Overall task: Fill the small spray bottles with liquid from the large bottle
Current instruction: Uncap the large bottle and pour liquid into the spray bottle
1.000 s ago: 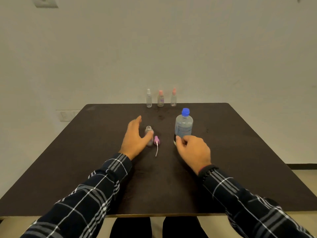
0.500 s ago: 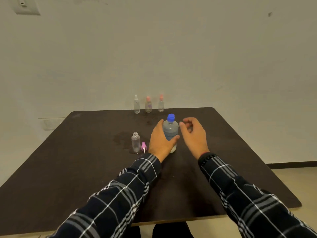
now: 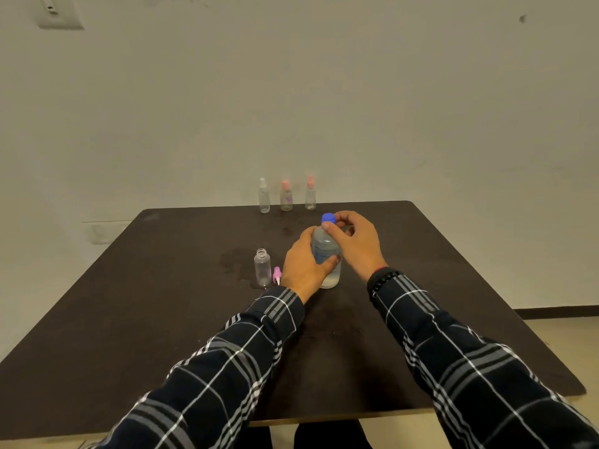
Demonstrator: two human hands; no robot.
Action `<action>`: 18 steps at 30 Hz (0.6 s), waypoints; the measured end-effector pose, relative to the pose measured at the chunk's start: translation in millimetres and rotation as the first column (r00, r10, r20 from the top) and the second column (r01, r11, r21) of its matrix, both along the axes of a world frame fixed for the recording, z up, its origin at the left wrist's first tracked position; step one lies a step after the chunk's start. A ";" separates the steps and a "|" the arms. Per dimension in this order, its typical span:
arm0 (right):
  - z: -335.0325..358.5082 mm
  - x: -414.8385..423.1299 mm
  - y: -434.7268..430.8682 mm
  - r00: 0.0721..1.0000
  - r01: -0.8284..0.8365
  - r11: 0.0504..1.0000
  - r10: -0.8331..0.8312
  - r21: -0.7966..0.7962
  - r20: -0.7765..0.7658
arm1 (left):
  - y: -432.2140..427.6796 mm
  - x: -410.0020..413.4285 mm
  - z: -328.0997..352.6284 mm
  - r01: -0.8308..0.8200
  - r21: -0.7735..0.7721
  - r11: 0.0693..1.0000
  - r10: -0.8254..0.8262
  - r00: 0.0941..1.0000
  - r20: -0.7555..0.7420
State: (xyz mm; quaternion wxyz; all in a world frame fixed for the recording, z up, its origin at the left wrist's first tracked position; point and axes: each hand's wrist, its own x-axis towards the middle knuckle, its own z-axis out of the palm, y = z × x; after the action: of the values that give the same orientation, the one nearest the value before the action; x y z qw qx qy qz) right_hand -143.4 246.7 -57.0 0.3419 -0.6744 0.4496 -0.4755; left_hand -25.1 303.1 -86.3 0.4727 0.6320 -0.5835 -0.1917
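Observation:
The large clear bottle [image 3: 327,251] stands upright on the dark table [image 3: 162,319], its blue cap [image 3: 328,217] on. My left hand [image 3: 303,265] wraps around its body. My right hand [image 3: 355,241] pinches the blue cap from the right with thumb and fingers. Just left of my left hand stands a small clear spray bottle [image 3: 262,268], uncapped and open at the top. Its pink spray head [image 3: 277,274] lies on the table beside it, partly hidden by my left hand.
Three small spray bottles stand in a row at the table's far edge: a white-topped bottle [image 3: 264,196], a pink-topped bottle [image 3: 286,196] and another pink-topped bottle [image 3: 310,193]. A wet patch [image 3: 235,259] marks the table left of the open bottle.
My left hand left the small open bottle and closed around the large bottle. My right hand rose from the bottle's base and closed on its blue cap.

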 end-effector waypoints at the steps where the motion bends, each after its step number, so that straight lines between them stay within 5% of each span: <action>1: -0.8 -2.6 -1.4 0.999 -0.030 0.999 0.030 0.015 -0.013 | 0.2 0.4 -0.3 0.006 -0.002 1.000 -0.006 1.000 0.000; 9: 2.9 -3.3 1.3 0.934 -0.158 0.979 0.107 0.125 0.341 | 1.0 1.9 2.3 0.031 0.010 0.999 -0.031 1.000 0.007; 18: -33.5 -27.0 33.0 0.982 0.058 0.994 -0.074 0.094 0.175 | 0.3 4.7 9.5 0.044 0.056 0.997 -0.044 0.999 -0.002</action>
State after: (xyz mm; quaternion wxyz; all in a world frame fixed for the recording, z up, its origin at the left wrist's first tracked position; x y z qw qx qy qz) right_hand -170.5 279.8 -90.5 0.3941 -0.5981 0.4599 -0.5249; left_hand -20.5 303.3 -76.8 0.4506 0.6321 -0.5913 -0.2187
